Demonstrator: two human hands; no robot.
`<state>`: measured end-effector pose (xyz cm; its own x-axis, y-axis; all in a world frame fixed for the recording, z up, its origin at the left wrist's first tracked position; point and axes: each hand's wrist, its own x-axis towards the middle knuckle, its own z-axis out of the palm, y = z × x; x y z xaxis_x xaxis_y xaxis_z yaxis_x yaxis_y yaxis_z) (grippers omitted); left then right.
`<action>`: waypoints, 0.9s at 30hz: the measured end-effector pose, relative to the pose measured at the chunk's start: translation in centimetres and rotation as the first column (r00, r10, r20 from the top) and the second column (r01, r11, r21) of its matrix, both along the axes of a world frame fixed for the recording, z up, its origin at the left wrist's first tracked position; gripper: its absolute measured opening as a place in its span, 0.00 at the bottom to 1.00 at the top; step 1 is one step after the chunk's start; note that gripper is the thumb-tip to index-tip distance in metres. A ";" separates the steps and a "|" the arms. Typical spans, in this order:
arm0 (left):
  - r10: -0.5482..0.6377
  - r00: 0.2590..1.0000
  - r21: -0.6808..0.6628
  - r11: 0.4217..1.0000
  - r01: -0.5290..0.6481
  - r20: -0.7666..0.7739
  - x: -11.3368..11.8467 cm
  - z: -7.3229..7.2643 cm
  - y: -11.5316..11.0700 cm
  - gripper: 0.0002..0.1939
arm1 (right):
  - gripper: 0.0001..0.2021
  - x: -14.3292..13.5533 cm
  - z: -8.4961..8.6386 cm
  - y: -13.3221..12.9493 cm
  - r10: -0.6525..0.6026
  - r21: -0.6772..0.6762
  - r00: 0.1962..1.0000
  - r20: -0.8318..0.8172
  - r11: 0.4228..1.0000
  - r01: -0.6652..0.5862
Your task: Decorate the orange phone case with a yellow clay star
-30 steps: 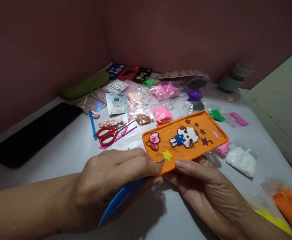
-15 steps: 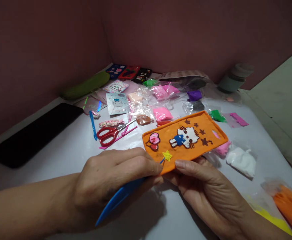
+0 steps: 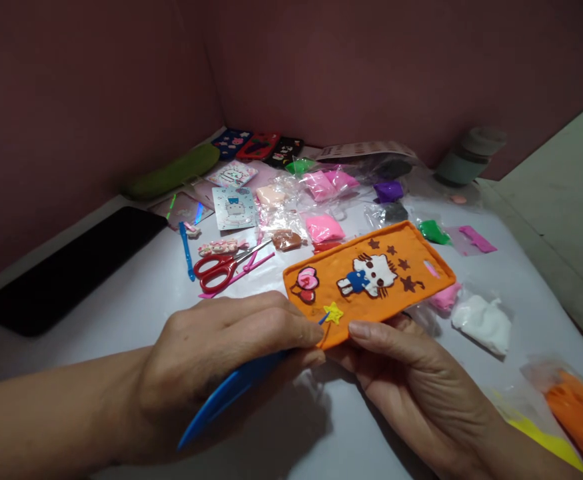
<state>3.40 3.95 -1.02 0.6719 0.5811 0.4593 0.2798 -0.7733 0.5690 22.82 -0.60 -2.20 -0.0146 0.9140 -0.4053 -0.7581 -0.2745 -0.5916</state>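
Note:
My right hand [image 3: 416, 380] grips the lower edge of an orange clay-covered card holder [image 3: 316, 257], thumb on its face and fingers behind. The holder is tilted and carries a white cat in blue, pink and red balloons, brown stars and a yellow star [image 3: 334, 313]. My left hand [image 3: 226, 353] is closed around a blue flat plastic tool [image 3: 231, 390], whose broad end sticks out below the palm. Its fingertips are at the holder's lower left corner, beside a thin blue strip next to the yellow star. The tool's front end is hidden.
Red-handled scissors [image 3: 216, 270], a blue modelling tool [image 3: 186, 250] and a black slab [image 3: 71, 270] lie at left. Several bags of clay spread behind and right, including a white clay bag [image 3: 484, 323] and an orange clay bag [image 3: 578, 417]. A jar [image 3: 468, 157] stands at the back right.
My left hand has shifted slightly left, and the broad end of the blue tool has swung a little further left. The card holder and my right hand stay almost still.

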 end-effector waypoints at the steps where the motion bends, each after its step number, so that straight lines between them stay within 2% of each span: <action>1: 0.005 1.000 0.002 1.000 -0.005 -0.003 0.0 0.1 0.0 0.13 | 0.39 0.0 0.0 0.0 0.000 0.000 1.000 0.006 1.000 0.000; 7: -0.002 1.000 0.066 0.998 0.000 0.021 0.6 0.4 0.1 0.10 | 0.37 -0.1 0.2 0.0 0.000 0.026 1.000 -0.008 1.000 0.000; 15: -0.029 1.000 0.007 1.000 0.029 -0.002 0.1 -0.1 0.1 0.04 | 0.37 0.0 0.1 0.0 0.004 -0.001 1.000 0.019 1.000 -0.004; 27: -0.027 0.999 -0.006 1.000 0.026 -0.042 0.0 -0.2 0.1 0.09 | 0.39 0.0 0.0 -0.1 0.003 -0.019 1.000 0.025 1.000 -0.003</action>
